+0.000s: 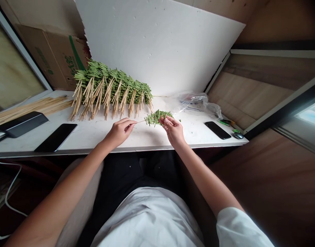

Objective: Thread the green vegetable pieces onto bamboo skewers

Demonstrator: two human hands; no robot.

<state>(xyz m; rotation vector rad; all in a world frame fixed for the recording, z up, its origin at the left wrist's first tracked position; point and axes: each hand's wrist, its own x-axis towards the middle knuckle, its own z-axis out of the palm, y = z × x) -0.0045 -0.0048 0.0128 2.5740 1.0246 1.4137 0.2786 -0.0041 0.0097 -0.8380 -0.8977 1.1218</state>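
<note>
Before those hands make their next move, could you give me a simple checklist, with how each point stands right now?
1. Left hand gripping the thin stick: ok, pinched between thumb and fingers.
2. Right hand on the green pieces: ok, its fingers are at the bunch's right end.
3. Stick's far tip in sight: cannot tell where it ends; green pieces and hand hide it.
4. Black phone on the right away from the hands: ok, lying apart.
5. Clear plastic bag well away from the bunch: not ok, it lies close behind, to the right.
</note>
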